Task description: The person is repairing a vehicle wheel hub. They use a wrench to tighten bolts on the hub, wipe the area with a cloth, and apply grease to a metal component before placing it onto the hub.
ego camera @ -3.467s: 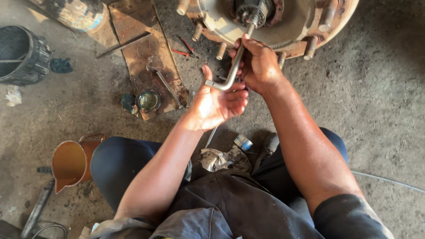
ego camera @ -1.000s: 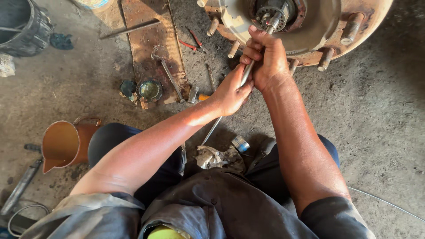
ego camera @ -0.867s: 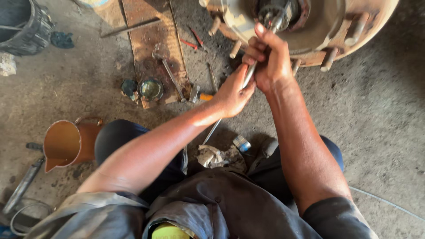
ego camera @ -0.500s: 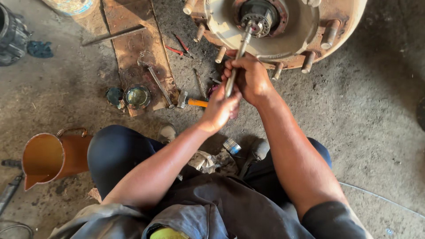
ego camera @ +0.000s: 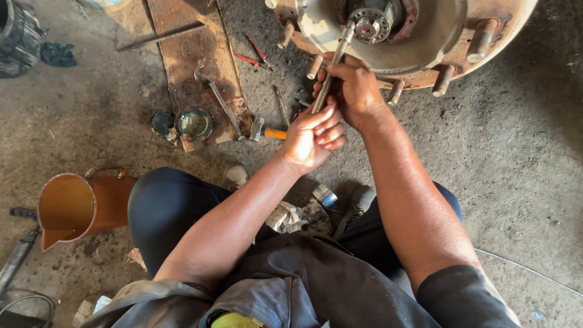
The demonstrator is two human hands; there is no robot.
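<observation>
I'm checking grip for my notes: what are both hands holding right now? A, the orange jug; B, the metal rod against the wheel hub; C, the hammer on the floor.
B: the left hand and right hand both grip the metal rod, whose tip meets the wheel hub.

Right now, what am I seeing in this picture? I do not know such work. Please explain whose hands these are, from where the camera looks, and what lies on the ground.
The camera sits on the person's head and looks down. The person sits on a concrete floor before a rusty wheel hub. The left hand and the right hand both grip a long metal bar set against the hub's centre. On the floor lie a wooden board, a hammer, a small round tin and an orange jug.
</observation>
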